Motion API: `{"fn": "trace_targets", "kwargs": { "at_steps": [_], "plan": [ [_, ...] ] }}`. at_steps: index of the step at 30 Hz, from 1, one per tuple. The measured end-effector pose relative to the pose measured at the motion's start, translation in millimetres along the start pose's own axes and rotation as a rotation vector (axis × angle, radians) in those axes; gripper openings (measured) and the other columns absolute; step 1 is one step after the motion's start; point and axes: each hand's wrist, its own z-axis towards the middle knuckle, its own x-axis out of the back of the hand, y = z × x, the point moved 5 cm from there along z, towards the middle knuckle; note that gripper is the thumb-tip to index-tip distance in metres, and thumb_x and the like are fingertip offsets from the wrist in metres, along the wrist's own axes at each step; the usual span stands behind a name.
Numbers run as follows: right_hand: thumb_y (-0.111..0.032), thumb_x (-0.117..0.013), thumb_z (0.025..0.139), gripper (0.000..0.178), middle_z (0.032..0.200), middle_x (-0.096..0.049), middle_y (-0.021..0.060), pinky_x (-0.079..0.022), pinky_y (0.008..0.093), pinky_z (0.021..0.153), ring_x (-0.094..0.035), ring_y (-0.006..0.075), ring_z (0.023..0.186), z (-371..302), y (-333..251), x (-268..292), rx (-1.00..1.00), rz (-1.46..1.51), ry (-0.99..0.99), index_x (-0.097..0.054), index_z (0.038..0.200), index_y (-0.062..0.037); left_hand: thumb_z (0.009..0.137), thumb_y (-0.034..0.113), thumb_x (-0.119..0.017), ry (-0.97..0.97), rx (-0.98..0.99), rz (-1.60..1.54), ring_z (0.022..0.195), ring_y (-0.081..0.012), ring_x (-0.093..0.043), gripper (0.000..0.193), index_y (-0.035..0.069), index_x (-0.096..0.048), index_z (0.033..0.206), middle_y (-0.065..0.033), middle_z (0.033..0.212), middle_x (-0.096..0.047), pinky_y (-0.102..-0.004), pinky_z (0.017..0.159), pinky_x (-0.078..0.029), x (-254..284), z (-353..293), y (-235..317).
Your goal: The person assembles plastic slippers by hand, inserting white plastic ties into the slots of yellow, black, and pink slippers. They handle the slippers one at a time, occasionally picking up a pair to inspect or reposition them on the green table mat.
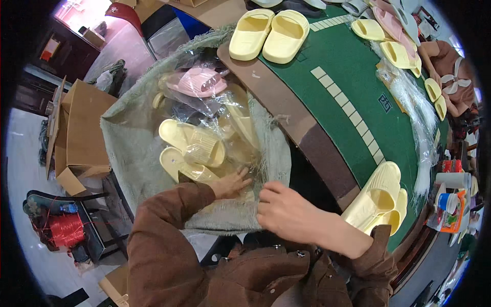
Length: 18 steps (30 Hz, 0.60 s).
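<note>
A large grey-green woven sack point(128, 148) stands open beside the table, filled with slippers in clear plastic bags. My left hand point(232, 184) reaches down into the sack and rests on a bagged pale yellow slipper pair point(192, 146). My right hand point(286, 212) grips the sack's near rim, fingers curled over the frayed edge. A bagged pink slipper pair point(197, 82) lies deeper in the sack. Both my sleeves are brown.
A green-topped table point(358, 97) with a brown border carries loose yellow slippers at the far end point(268, 33) and near my right elbow point(378, 197), plus clear bags point(414, 107). Another person point(450, 71) sits at far right. Cardboard boxes point(82, 128) and red twine point(64, 230) sit left.
</note>
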Motion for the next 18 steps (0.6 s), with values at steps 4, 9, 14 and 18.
{"fn": "trace_targets", "kwargs": {
  "at_steps": [4,9,14,18],
  "plan": [
    [-0.017,-0.061,0.070,0.012,0.070,-0.060,0.0027,-0.041,0.0312,0.086,-0.055,0.0200,0.085,0.6,-12.7,13.9,0.054,0.009,0.010,-0.065,0.066,-0.0068,0.070,0.023,-0.071,-0.250,0.167,-0.246,0.125,-0.0465,-0.035,0.065,0.008,-0.050,0.129,-0.0261,0.136,-0.036,-0.0551,0.101,-0.038,1.5,10.8,-20.6],
    [-0.018,-0.059,0.072,0.012,0.074,-0.059,0.0026,-0.041,0.0311,0.086,-0.055,0.0192,0.085,-7.9,-29.8,43.4,0.083,0.008,-0.024,-0.064,0.070,-0.0074,0.080,0.020,-0.062,-0.318,0.390,-0.022,0.121,-0.0415,-0.042,0.044,0.003,-0.059,0.121,-0.0219,0.130,-0.048,-0.0451,0.098,-0.042,-60.8,5.7,-75.7],
    [-0.018,-0.059,0.074,0.010,0.075,-0.058,0.0022,-0.040,0.0309,0.085,-0.054,0.0187,0.087,-13.1,-24.9,46.9,0.041,-0.015,-0.041,-0.062,0.072,-0.0085,0.081,0.020,-0.064,-0.277,0.364,0.206,0.112,-0.0312,-0.056,0.040,0.008,-0.063,0.119,-0.0170,0.123,-0.058,-0.0423,0.093,-0.046,-107.8,16.8,-60.3],
    [-0.018,-0.059,0.075,0.011,0.075,-0.059,0.0018,-0.041,0.0313,0.084,-0.054,0.0186,0.087,-14.1,-17.4,32.1,0.001,-0.032,-0.042,-0.063,0.072,-0.0082,0.084,0.017,-0.060,-0.536,0.370,-0.134,0.108,-0.0318,-0.060,0.033,0.006,-0.066,0.114,-0.0184,0.118,-0.062,-0.0432,0.089,-0.048,-98.0,36.1,-11.1]
  ]
}}
